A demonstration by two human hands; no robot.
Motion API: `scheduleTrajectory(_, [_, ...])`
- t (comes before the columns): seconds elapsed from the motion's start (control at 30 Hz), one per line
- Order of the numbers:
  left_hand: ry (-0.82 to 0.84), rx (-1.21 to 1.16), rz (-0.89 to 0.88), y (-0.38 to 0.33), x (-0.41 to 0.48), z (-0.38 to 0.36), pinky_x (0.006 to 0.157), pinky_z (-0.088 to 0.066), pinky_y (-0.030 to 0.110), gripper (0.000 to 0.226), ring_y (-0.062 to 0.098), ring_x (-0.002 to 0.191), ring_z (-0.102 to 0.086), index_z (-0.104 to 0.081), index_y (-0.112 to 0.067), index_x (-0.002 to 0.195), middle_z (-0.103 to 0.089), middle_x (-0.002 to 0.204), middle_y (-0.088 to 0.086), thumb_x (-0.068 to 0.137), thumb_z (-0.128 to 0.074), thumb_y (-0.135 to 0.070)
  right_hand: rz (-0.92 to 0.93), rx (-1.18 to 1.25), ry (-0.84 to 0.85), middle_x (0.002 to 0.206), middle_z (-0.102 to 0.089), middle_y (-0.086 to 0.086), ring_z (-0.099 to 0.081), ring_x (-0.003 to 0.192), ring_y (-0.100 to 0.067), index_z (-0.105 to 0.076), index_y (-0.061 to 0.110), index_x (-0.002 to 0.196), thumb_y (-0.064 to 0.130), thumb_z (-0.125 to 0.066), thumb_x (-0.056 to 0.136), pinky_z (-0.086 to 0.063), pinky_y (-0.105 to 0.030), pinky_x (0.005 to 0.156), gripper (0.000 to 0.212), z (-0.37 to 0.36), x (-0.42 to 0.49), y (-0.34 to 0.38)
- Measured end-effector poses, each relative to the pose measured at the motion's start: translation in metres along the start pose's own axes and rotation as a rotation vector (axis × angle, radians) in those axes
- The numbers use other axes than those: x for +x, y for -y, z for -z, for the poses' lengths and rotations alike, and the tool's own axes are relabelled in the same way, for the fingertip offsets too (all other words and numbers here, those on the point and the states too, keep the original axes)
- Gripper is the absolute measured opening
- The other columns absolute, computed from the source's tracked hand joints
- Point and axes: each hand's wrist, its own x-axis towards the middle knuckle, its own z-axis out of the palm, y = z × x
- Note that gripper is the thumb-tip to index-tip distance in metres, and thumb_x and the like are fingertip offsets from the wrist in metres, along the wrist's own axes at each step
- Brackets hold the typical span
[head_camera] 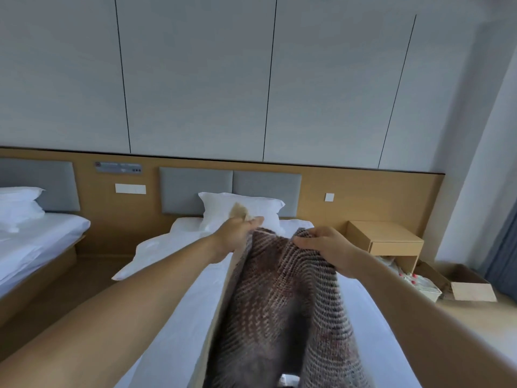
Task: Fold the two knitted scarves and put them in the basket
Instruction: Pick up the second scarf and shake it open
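Note:
A brown and grey striped knitted scarf hangs in the air above the white bed, held up by both hands. My left hand grips its upper left corner, where a beige tassel or edge sticks up above the fingers. My right hand grips the upper right corner. A beige strip runs down the scarf's left side; whether it is the second scarf I cannot tell. No basket is in view.
A white pillow lies at the bed's head against grey headboard pads. A second bed stands at the left. At the right are a wooden nightstand, an open cardboard box and bags on the floor.

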Motion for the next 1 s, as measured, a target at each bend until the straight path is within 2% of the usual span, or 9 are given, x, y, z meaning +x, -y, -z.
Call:
scheduleTrajectory(0.1, [0.080, -0.059, -0.006, -0.005, -0.005, -0.015, 0.113, -0.033, 0.037, 0.079, 0.016, 0.129, -0.048, -0.061, -0.018, 0.131, -0.055, 0.139, -0.004, 0.071, -0.062, -0.070, 0.045, -0.091, -0.011, 0.082, -0.070, -0.013, -0.064, 0.068, -0.021, -0.070, -0.006, 0.096, 0.021, -0.074, 0.085, -0.052, -0.031, 0.067, 0.029, -0.009, 0.010, 0.014])
scheduleTrajectory(0.17, [0.147, -0.110, -0.007, -0.011, -0.008, -0.022, 0.111, -0.038, 0.041, 0.053, 0.021, 0.125, -0.055, -0.067, -0.023, 0.123, -0.061, 0.133, 0.001, 0.084, -0.060, -0.059, 0.060, -0.071, -0.002, 0.085, -0.071, -0.014, -0.066, 0.069, -0.021, -0.070, -0.007, 0.101, 0.019, -0.072, 0.086, -0.054, -0.031, 0.069, 0.029, -0.015, 0.013, 0.022])
scheduleTrajectory(0.23, [0.211, -0.210, -0.009, -0.014, -0.008, -0.027, 0.106, -0.044, 0.038, 0.028, 0.023, 0.115, -0.062, -0.070, -0.022, 0.114, -0.067, 0.123, 0.007, 0.100, -0.049, -0.034, 0.073, -0.058, -0.010, 0.086, -0.072, -0.013, -0.068, 0.071, -0.019, -0.070, -0.006, 0.102, 0.016, -0.070, 0.088, -0.056, -0.028, 0.068, 0.026, -0.019, 0.015, 0.027])
scheduleTrajectory(0.37, [0.265, -0.233, -0.012, -0.019, -0.015, -0.027, 0.101, -0.046, 0.034, 0.024, 0.022, 0.108, -0.063, -0.067, -0.015, 0.109, -0.068, 0.114, 0.007, 0.102, -0.047, -0.025, 0.104, -0.107, -0.091, 0.082, -0.074, -0.006, -0.069, 0.069, -0.014, -0.074, 0.005, 0.094, 0.025, -0.072, 0.087, -0.056, -0.025, 0.067, 0.021, -0.019, 0.015, 0.029])
scheduleTrajectory(0.53, [0.107, 0.055, -0.135, -0.022, -0.003, -0.018, 0.106, -0.042, 0.042, 0.031, 0.026, 0.115, -0.059, -0.068, -0.009, 0.109, -0.066, 0.118, 0.013, 0.102, -0.046, -0.031, 0.049, -0.167, -0.125, 0.086, -0.076, -0.004, -0.072, 0.084, -0.025, -0.075, 0.015, 0.083, 0.048, -0.079, 0.071, -0.059, -0.040, 0.084, 0.035, -0.008, 0.012, 0.014])
scheduleTrajectory(0.67, [-0.087, 0.029, -0.165, -0.037, 0.010, -0.005, 0.100, -0.044, 0.040, 0.028, 0.027, 0.103, -0.059, -0.062, -0.012, 0.092, -0.065, 0.102, 0.011, 0.104, -0.041, -0.025, -0.023, -0.057, -0.015, 0.091, -0.072, -0.008, -0.068, 0.087, -0.022, -0.069, 0.004, 0.092, 0.032, -0.073, 0.083, -0.055, -0.038, 0.091, 0.029, -0.001, -0.003, -0.004])
scheduleTrajectory(0.8, [-0.289, -0.029, -0.169, -0.044, 0.024, 0.016, 0.087, -0.040, 0.035, 0.025, 0.025, 0.092, -0.054, -0.058, -0.010, 0.086, -0.059, 0.093, 0.013, 0.103, -0.042, -0.021, -0.087, -0.018, -0.016, 0.103, -0.073, -0.013, -0.068, 0.102, -0.029, -0.070, 0.003, 0.101, 0.039, -0.076, 0.074, -0.050, -0.044, 0.101, 0.046, 0.014, -0.019, -0.026])
scheduleTrajectory(0.87, [-0.319, -0.005, -0.151, -0.045, 0.026, 0.023, 0.082, -0.038, 0.033, 0.023, 0.024, 0.089, -0.051, -0.057, -0.007, 0.090, -0.057, 0.089, 0.011, 0.102, -0.042, -0.020, -0.103, 0.032, -0.025, 0.108, -0.072, -0.015, -0.067, 0.106, -0.031, -0.070, 0.002, 0.104, 0.040, -0.074, 0.074, -0.048, -0.046, 0.103, 0.049, 0.020, -0.024, -0.033])
scheduleTrajectory(1.0, [-0.296, 0.066, -0.103, -0.035, 0.024, 0.018, 0.072, -0.039, 0.026, 0.021, 0.017, 0.084, -0.053, -0.061, -0.011, 0.098, -0.058, 0.085, 0.001, 0.103, -0.043, -0.020, -0.087, 0.216, -0.083, 0.103, -0.073, -0.018, -0.070, 0.094, -0.030, -0.069, -0.002, 0.106, 0.019, -0.065, 0.090, -0.051, -0.044, 0.097, 0.027, 0.025, -0.027, -0.029])
